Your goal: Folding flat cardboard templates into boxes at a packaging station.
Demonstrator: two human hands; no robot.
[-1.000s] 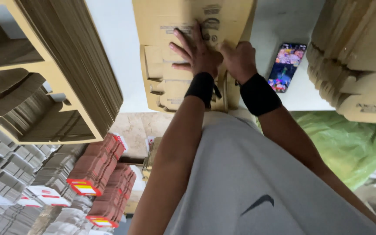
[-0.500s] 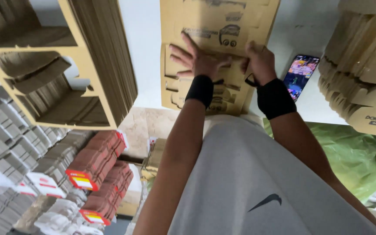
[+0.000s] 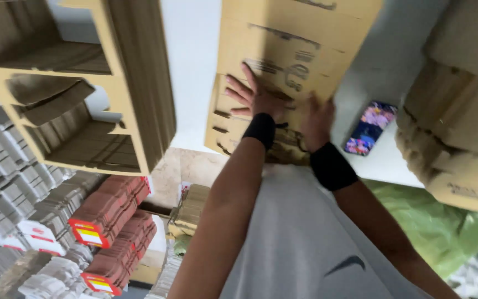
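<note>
A flat tan cardboard carton blank (image 3: 283, 61) with dark print is laid on the white table (image 3: 195, 66). A phone (image 3: 370, 127) with a lit, colourful screen is seen to its right. Stacks of flattened cartons (image 3: 78, 83) are piled at left and right. Red bundles (image 3: 112, 205) with red-and-yellow labels (image 3: 88, 236) are stacked below.

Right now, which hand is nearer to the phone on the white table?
The right hand. It presses the flat cardboard sheet just left of the phone, a short gap between them. The left hand lies spread on the same sheet, farther away beyond the right hand.
</note>
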